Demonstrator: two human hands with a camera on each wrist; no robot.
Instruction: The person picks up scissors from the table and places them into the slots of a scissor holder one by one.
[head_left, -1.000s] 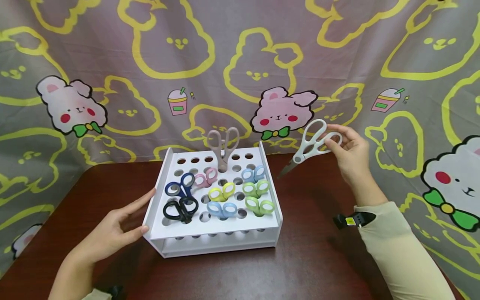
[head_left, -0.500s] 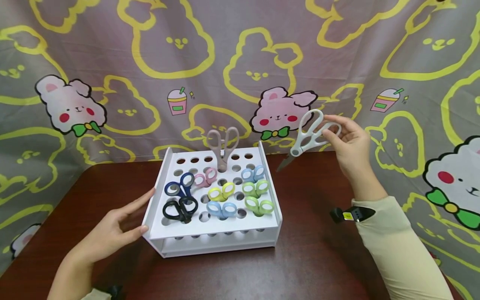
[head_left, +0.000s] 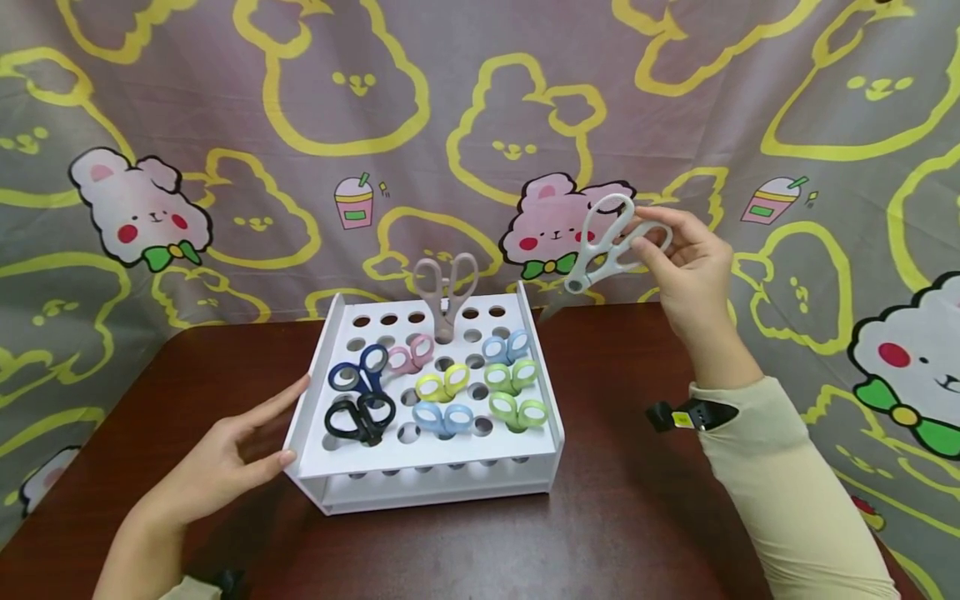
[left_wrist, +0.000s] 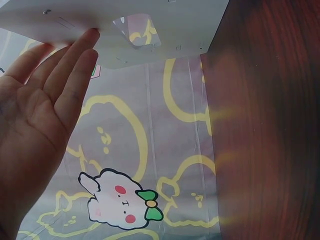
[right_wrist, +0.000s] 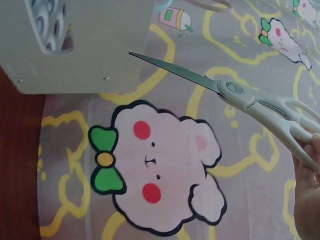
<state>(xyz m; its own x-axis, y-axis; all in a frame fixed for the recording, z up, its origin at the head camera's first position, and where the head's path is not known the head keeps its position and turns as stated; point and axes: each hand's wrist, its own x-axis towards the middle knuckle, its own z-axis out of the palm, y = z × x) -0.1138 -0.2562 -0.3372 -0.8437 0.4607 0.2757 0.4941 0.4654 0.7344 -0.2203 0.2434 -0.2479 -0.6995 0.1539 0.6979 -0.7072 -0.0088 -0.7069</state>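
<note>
My right hand (head_left: 693, 275) pinches the white scissors (head_left: 603, 250), now higher and nearer the rack (head_left: 330, 350); grey scissors (head_left: 446, 293) stand behind. My left hand (head_left: 225, 458) rests flat against the rack.

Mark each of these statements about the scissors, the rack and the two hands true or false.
1. The right hand holds the white scissors in the air. True.
2. The left hand grips the black scissors. False: its straight fingers rest against the rack's left side.
3. The white scissors' blades are spread wide. False: they are closed.
4. The taupe scissors stand tallest in the rack. True.
5. Every rack hole is filled. False: many are empty.
</note>
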